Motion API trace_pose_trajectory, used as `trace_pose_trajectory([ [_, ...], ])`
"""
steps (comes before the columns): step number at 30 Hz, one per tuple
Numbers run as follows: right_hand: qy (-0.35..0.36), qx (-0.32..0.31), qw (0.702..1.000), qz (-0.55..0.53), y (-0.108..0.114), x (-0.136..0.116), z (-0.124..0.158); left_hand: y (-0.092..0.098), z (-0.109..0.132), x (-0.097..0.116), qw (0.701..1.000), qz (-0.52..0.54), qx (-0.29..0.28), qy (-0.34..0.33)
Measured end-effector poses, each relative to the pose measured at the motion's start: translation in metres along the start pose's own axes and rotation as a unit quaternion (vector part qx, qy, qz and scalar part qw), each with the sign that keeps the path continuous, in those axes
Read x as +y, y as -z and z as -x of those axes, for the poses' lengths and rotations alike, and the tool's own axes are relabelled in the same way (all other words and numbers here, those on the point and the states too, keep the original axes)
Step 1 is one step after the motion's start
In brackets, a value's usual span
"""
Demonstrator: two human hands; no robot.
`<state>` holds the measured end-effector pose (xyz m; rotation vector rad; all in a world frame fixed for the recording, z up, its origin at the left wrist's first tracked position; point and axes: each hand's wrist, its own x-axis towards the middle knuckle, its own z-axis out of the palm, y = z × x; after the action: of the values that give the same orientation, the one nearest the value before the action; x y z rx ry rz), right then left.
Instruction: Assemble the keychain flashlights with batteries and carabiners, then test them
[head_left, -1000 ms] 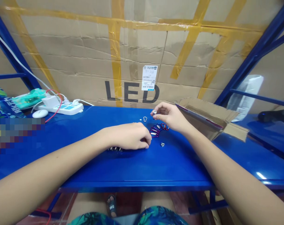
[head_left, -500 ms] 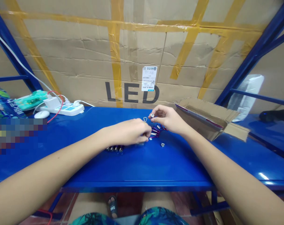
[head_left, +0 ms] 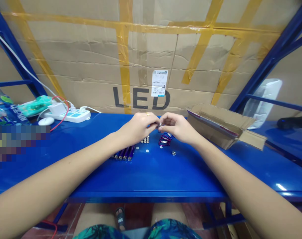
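My left hand point(head_left: 144, 125) and my right hand point(head_left: 178, 126) meet above the blue table, fingertips together. A small silver metal cylinder point(head_left: 160, 125) is pinched in the right fingers. The left thumb and fingers are closed against it; what they hold is hidden. Below the left hand lie several small round button cells point(head_left: 146, 140) in rows and a row of dark purple-blue tubes point(head_left: 125, 155) with silver ends, partly covered by the wrist. Beneath the right hand are purple and blue carabiner clips point(head_left: 165, 139). A small silver part point(head_left: 174, 153) and a few pale discs point(head_left: 147, 151) lie nearer me.
An open cardboard box point(head_left: 215, 127) stands right of my right hand. At the back left are a white power strip point(head_left: 76, 116) with cables, a white round object point(head_left: 46, 121) and a bottle point(head_left: 4, 108). A large taped carton point(head_left: 96, 66) stands behind the blue table point(head_left: 151, 179).
My left hand has risen from the tabletop to the right hand's fingertips, uncovering the button cells and more of the tubes. The right hand stays nearly in place with the silver cylinder.
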<state>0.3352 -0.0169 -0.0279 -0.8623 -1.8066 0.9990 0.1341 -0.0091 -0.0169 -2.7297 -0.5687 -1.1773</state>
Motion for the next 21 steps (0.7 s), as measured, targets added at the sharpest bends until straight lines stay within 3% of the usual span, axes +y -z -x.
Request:
trace_pose_trajectory([
  [4,0.001,0.015,1.0,-0.018,-0.001,-0.001,0.0,0.001,-0.002,0.005,0.994,0.041,0.011,0.103],
  [9,0.001,0.036,0.999,-0.003,-0.01,0.005,-0.001,0.001,-0.003,0.011,0.96,0.131,-0.018,0.246],
  [12,0.006,0.072,0.994,0.078,-0.012,0.004,-0.001,0.001,-0.003,0.011,0.942,0.176,-0.022,0.287],
  [15,0.01,0.087,0.966,0.242,-0.002,-0.011,0.004,0.001,-0.002,0.006,0.941,0.169,0.01,0.291],
  [16,0.003,0.063,0.953,0.295,0.005,-0.019,0.006,0.001,-0.003,0.003,0.941,0.167,0.026,0.292],
  [19,-0.079,-0.153,0.925,0.338,0.022,-0.039,0.018,0.0,-0.003,-0.006,0.928,0.201,0.062,0.309],
  [21,-0.136,-0.227,0.899,0.349,0.027,-0.043,0.025,-0.001,-0.002,-0.013,0.915,0.232,0.075,0.321],
])
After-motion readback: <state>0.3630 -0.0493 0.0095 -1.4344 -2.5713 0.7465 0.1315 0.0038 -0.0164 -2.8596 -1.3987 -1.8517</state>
